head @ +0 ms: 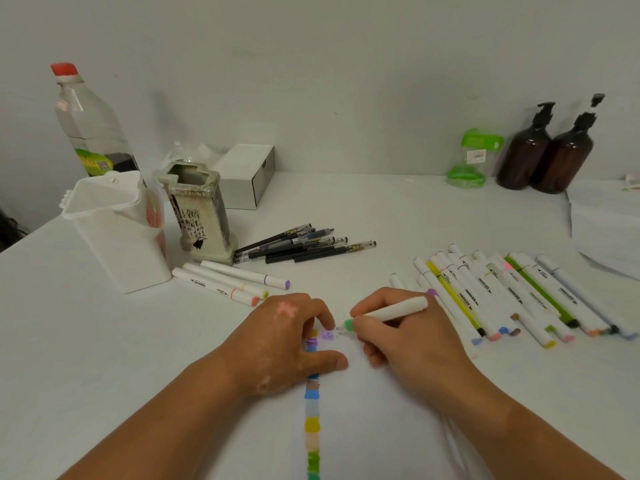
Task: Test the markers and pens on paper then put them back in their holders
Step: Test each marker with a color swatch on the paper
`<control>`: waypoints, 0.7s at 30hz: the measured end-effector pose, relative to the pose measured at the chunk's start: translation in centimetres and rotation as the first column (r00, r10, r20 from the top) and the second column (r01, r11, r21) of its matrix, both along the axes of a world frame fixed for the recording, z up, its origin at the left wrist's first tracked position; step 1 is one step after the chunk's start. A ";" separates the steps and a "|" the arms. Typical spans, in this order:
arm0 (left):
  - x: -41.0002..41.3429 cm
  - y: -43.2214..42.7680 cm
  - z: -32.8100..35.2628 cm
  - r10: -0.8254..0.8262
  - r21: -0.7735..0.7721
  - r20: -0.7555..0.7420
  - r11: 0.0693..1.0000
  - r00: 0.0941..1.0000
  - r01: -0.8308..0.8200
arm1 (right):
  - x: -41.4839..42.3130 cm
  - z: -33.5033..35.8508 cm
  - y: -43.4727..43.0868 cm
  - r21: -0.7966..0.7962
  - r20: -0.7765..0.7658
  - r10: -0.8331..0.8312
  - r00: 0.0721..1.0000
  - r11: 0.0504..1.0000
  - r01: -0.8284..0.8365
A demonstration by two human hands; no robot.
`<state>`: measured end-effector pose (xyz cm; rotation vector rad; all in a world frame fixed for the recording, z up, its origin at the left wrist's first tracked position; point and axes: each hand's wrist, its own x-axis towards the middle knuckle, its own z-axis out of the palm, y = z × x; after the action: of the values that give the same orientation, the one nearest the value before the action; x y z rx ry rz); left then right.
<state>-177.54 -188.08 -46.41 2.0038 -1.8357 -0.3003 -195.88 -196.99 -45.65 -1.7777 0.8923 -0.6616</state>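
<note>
My right hand (408,337) grips a white marker (394,310) with a green collar, its tip down on the white paper (381,410) beside a purple patch. My left hand (294,337) rests on the paper with its fingers spread, covering part of a column of colour swatches (312,427). Three white markers (232,280) lie by the holders. A heap of several white markers (502,292) lies to the right. Several black pens (298,244) lie behind. A white plastic holder (114,230) and a ceramic holder (201,209) stand at the left.
A clear bottle with a red cap (86,123) stands at the back left, a white box (249,174) behind the ceramic holder. Two brown pump bottles (547,150) and a green container (471,157) line the wall at the right. Stacked white paper (609,230) lies at the far right.
</note>
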 end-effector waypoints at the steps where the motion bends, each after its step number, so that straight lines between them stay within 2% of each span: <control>1: 0.0 0.0 0.0 0.005 0.005 -0.002 1.000 1.000 -0.005 | 0.0 -0.2 0.0 -0.043 -0.052 -0.012 0.999 0.999 0.010; 13: 0.0 0.1 0.1 0.016 0.031 -0.012 0.999 1.000 -0.015 | 0.2 -0.4 -0.1 -0.102 -0.142 -0.013 0.990 0.995 -0.001; 21: 0.0 0.1 0.1 0.028 0.045 -0.006 0.999 1.000 -0.028 | 0.2 -0.3 -0.1 -0.086 -0.127 -0.009 0.992 0.996 -0.002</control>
<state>-177.54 -187.98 -46.33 2.0543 -1.8105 -0.3433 -195.64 -197.07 -46.00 -1.9124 0.9662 -0.6017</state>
